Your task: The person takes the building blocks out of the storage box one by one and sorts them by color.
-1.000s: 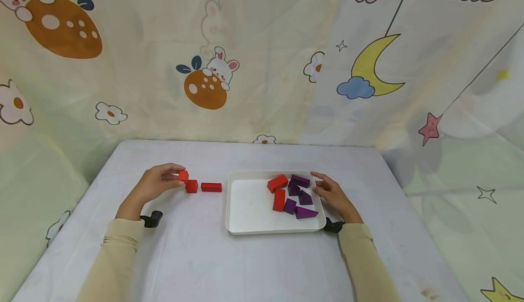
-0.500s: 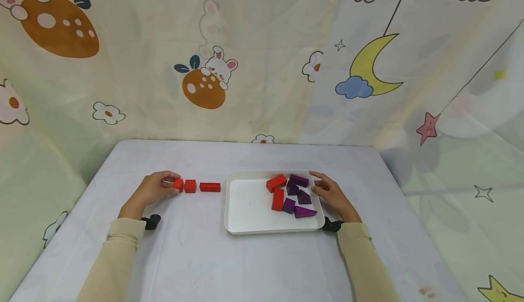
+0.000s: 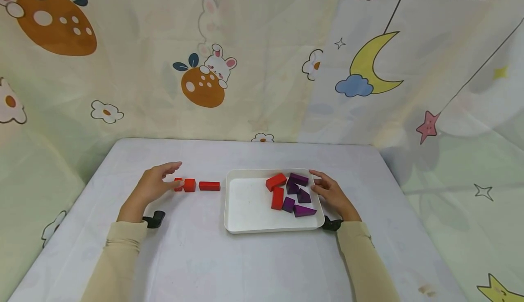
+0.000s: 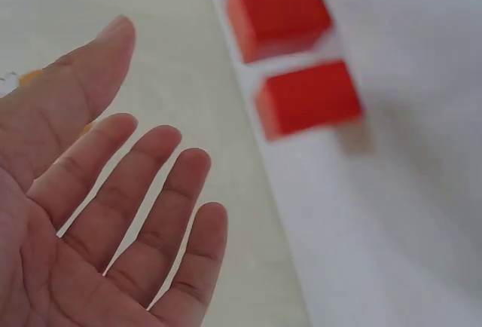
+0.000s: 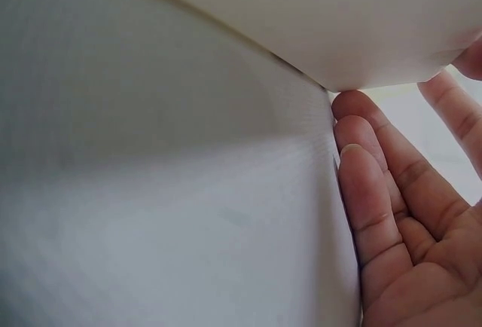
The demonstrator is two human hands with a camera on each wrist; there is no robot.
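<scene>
My left hand (image 3: 153,184) is beside the left end of a row of red blocks, fingers extended and thumb apart. The end red block (image 3: 177,184) is partly hidden by the thumb in the head view; the left wrist view shows this block (image 4: 312,101) clear of the fingers. A red cube (image 3: 189,185) and a long red block (image 3: 209,186) continue the row rightward. My right hand (image 3: 332,195) holds the white tray (image 3: 249,202) at its right rim, thumb on the edge. Its other fingers (image 5: 369,191) lie along the table by the tray's underside.
In the tray's right half are two red blocks (image 3: 277,198) and several purple blocks (image 3: 304,211). A white cloth covers the table (image 3: 213,265). Behind it hangs a patterned curtain (image 3: 262,88). Black wrist straps (image 3: 153,219) show at both sleeves.
My left hand lowered a red block to the left end of the row, then let it go and spread its fingers. The right hand and tray stayed in place.
</scene>
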